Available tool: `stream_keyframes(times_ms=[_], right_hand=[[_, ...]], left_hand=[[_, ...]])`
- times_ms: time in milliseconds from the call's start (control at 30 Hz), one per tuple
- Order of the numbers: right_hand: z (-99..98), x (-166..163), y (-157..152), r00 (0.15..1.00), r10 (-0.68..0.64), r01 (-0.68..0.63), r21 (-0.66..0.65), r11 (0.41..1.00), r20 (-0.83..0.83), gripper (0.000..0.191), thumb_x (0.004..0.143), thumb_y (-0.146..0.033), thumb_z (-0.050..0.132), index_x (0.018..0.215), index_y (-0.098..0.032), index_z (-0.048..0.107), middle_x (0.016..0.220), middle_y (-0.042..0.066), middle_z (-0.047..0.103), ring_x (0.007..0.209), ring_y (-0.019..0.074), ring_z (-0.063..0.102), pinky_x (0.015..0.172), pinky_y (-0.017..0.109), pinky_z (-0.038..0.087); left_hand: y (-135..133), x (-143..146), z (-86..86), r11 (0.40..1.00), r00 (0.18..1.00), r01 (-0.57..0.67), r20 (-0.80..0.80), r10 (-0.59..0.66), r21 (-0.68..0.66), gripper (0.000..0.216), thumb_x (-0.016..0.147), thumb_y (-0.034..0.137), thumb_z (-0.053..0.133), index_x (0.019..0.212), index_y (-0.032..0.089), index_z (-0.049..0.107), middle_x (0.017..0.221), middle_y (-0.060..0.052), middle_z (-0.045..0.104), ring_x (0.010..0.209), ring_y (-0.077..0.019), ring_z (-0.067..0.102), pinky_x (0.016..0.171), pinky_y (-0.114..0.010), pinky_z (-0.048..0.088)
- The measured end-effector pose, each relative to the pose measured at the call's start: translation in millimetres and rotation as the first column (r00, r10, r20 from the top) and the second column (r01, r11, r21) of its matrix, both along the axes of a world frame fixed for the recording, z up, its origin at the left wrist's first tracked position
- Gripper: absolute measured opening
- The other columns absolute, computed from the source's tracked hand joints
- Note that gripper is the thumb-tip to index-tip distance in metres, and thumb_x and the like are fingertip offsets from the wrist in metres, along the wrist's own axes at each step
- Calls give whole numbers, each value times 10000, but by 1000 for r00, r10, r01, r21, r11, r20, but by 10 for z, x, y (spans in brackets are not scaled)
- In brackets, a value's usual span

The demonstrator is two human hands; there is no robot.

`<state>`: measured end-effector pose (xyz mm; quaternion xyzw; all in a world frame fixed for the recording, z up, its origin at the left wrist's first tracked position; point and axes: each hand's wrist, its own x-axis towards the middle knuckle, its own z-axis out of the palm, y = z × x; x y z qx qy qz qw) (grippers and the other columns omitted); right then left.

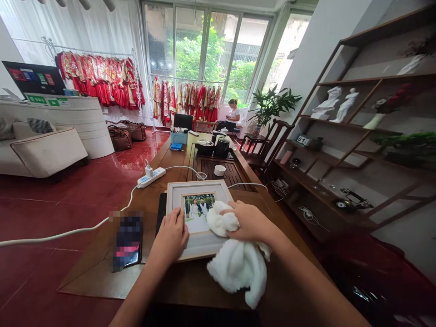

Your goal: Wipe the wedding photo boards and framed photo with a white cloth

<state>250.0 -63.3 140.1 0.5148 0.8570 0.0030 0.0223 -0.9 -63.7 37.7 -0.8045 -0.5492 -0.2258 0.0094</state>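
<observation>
On the counter (190,284), our loose left hand (172,236) maybe steadies the frame (197,239); our right hand (248,221) grips a cloth (238,268).

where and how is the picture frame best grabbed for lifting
Probably by its left and right borders, coming from both sides: the picture frame lies face up, and its wide pale border gives the hands room to stay off the photo. The left hand rests on the left border; the right hand would likely first put down the white cloth.
</observation>
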Motion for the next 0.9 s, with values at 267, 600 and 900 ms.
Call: stream_keyframes(times_ms=[267, 600, 900], right_hand=[[-76, -65, -254, 993, 72, -69, 34, 997, -94, 388, 707, -388, 635, 1087, -309, 632, 969, 43, 568, 890, 248, 514, 764, 348, 359], [-176, -578, -303, 955, 211, -208, 38, 977, -210, 403, 679, -460, 652, 1038, -278, 625, 974, 52, 549, 916, 255, 477, 799, 362, 343], [-247, -278, -309, 989, 104, -95, 92, 991, -102, 470, 736, -490, 616, 1166, -305, 575, 1091, 79, 541, 967, 274, 477, 833, 394, 322]], left_hand=[[15, -3, -40, 1000, 999, 9, 33, -9, 14, 458, 896, 255, 371, 1292, 72, 509, 1352, -196, 500, 1298, -283, 433, 1060, -483, 383], [9, -39, -17, 999, 999, 8, -33, -10, -54, 494, 862, 146, 373, 1341, 75, 467, 1395, -202, 462, 1330, -284, 395, 1070, -476, 361], [-5, -6, -47, 1000, 1000, -1, 3, 1, -2, 472, 898, 258, 373, 1311, 63, 493, 1369, -204, 482, 1304, -289, 422, 1068, -475, 368]])
